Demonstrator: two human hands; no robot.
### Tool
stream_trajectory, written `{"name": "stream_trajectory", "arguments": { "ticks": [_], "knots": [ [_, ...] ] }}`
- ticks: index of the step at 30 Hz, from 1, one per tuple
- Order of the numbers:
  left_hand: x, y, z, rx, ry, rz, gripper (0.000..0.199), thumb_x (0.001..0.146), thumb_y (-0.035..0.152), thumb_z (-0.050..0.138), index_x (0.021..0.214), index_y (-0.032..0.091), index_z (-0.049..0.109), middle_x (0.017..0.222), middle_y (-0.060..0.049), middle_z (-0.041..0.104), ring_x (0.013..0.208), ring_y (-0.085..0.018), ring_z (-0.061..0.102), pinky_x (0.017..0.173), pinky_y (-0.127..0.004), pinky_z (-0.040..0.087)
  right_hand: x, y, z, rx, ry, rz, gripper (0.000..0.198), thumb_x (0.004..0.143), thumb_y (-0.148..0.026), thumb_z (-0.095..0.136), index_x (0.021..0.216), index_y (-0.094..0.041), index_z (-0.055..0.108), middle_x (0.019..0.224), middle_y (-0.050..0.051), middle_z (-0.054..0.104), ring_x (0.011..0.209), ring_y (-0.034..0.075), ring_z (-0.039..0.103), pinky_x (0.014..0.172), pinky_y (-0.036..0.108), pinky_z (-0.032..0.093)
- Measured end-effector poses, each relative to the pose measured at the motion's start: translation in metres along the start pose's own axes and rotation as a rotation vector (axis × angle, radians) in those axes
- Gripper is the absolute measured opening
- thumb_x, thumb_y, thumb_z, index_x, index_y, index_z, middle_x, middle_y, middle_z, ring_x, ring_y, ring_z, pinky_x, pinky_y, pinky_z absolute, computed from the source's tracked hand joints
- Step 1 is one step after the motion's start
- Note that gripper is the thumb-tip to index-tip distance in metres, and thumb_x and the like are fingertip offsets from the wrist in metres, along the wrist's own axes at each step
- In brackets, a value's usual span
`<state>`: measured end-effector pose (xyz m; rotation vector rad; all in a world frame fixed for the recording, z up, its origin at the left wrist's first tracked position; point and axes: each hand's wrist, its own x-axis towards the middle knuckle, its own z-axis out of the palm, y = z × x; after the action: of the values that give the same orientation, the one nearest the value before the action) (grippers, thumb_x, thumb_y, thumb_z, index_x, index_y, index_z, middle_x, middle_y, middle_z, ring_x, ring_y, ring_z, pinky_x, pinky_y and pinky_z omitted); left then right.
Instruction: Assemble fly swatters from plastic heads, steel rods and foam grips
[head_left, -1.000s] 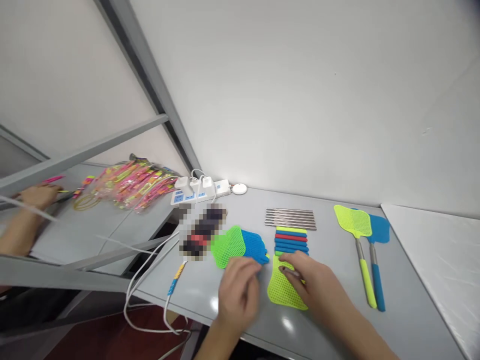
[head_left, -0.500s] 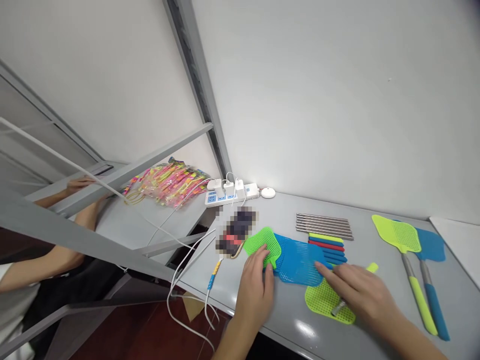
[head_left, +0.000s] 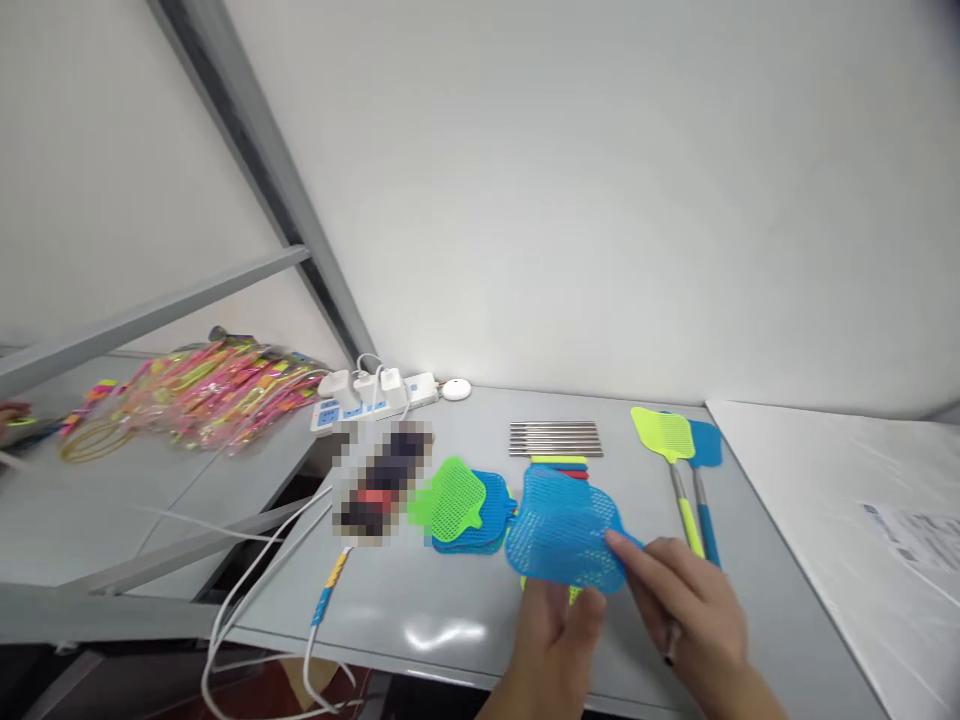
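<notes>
A blue fly swatter head (head_left: 566,525) hangs tilted above the table, its neck pinched in my right hand (head_left: 694,605). The end of a metal rod (head_left: 673,643) sticks out below that hand's fingers. My left hand (head_left: 559,625) is under the blue head, thumb up; its other fingers are hidden behind the mesh. Bits of a yellow-green swatter head (head_left: 574,594) show beside the thumb, and whether the left hand grips it cannot be seen. To the left lies a stack of blue swatter heads (head_left: 495,515) with a green swatter head (head_left: 454,500) on top.
Metal rods (head_left: 555,438) lie in a row behind coloured handles (head_left: 559,461). Two whole swatters, one yellow-green (head_left: 671,440) and one blue (head_left: 706,445), rest at right beside white sheeting (head_left: 840,500). A power strip (head_left: 375,405), cables and bagged items (head_left: 225,390) are at left.
The view has swung right. My right hand has lifted a blue swatter head off the stack. My left hand has left the green head and moved right, under the blue one.
</notes>
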<state>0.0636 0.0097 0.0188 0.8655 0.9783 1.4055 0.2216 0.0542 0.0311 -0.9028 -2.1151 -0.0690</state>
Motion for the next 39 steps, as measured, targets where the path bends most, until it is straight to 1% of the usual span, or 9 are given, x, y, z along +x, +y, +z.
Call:
{"name": "stream_trajectory", "arguments": {
  "ticks": [4,7,13,18,24,28,32,35,39],
  "knots": [
    [0.015,0.001,0.015,-0.229,0.147,-0.261,0.044,0.083,0.052,0.063,0.106,0.015,0.069,0.104,-0.012,0.073,0.101,-0.028,0.067,0.088,-0.038,0.051,-0.013,-0.008,0.006,0.066,-0.061,0.011,0.043,0.091,-0.012,0.052,0.131,-0.027,0.058,0.064,-0.001,0.055,0.055,0.012,0.048,0.051,0.025,0.033],
    [0.031,0.006,0.023,-0.241,0.210,-0.282,0.037,0.078,0.043,0.070,0.102,0.014,0.066,0.090,-0.008,0.073,0.077,-0.021,0.070,0.068,-0.031,0.054,-0.022,-0.004,-0.001,0.257,-0.091,0.281,0.030,0.093,-0.024,0.056,0.121,-0.027,0.064,0.065,-0.002,0.055,0.054,0.011,0.048,0.050,0.024,0.035],
    [0.055,-0.012,0.061,-0.055,-0.168,-0.576,0.035,0.075,0.040,0.071,0.096,0.017,0.055,0.078,-0.002,0.067,0.050,-0.015,0.065,0.038,-0.021,0.038,-0.016,0.010,-0.035,1.003,0.376,0.967,0.040,0.096,-0.052,0.041,0.105,-0.022,0.065,0.057,-0.006,0.035,0.046,0.009,0.031,0.044,0.023,0.027],
    [0.070,-0.027,0.073,-0.007,-0.259,-0.639,0.041,0.072,0.038,0.074,0.102,0.018,0.054,0.093,-0.007,0.070,0.053,-0.014,0.068,0.035,-0.016,0.030,-0.007,0.020,-0.057,1.407,0.548,1.074,0.053,0.095,-0.062,0.032,0.095,-0.020,0.064,0.055,-0.006,0.032,0.045,0.008,0.027,0.043,0.024,0.025],
    [0.063,-0.020,0.057,-0.050,-0.223,-0.650,0.037,0.082,0.035,0.065,0.110,0.016,0.051,0.119,-0.018,0.064,0.070,-0.016,0.072,0.047,-0.020,0.047,-0.015,0.027,-0.058,1.386,0.572,1.150,0.047,0.095,-0.058,0.040,0.087,-0.018,0.064,0.054,-0.006,0.034,0.044,0.007,0.031,0.044,0.023,0.027],
    [0.055,-0.016,0.051,0.054,-0.283,-0.670,0.047,0.089,0.033,0.051,0.131,0.016,0.041,0.126,-0.022,0.061,0.051,-0.014,0.067,0.045,-0.026,0.049,-0.016,0.022,-0.051,1.209,0.662,1.141,0.037,0.095,-0.051,0.046,0.086,-0.019,0.062,0.057,-0.006,0.039,0.049,0.009,0.041,0.049,0.025,0.035],
    [0.046,-0.015,0.041,0.462,-0.238,-0.460,0.061,0.094,0.039,0.042,0.148,0.019,0.022,0.098,-0.011,0.072,0.038,-0.012,0.056,0.040,-0.025,0.042,-0.022,0.013,-0.043,0.967,0.696,1.000,0.030,0.097,-0.045,0.045,0.091,-0.020,0.061,0.062,-0.005,0.043,0.054,0.010,0.047,0.053,0.027,0.039],
    [0.034,-0.010,0.024,0.800,-0.202,-0.008,0.046,0.095,0.037,0.043,0.139,0.024,0.046,0.079,-0.004,0.071,0.060,-0.017,0.063,0.061,-0.029,0.048,-0.028,0.008,-0.034,0.823,0.675,0.880,0.027,0.099,-0.041,0.043,0.095,-0.021,0.061,0.066,-0.004,0.045,0.055,0.010,0.050,0.055,0.028,0.040],
    [0.019,-0.002,-0.003,1.147,-0.287,0.427,0.030,0.094,0.025,0.046,0.117,0.026,0.065,0.105,-0.007,0.070,0.099,-0.026,0.060,0.087,-0.041,0.045,-0.038,0.005,-0.019,0.725,0.609,0.783,0.024,0.099,-0.039,0.042,0.100,-0.022,0.060,0.068,-0.004,0.047,0.058,0.011,0.052,0.060,0.028,0.042]
  ]
}}
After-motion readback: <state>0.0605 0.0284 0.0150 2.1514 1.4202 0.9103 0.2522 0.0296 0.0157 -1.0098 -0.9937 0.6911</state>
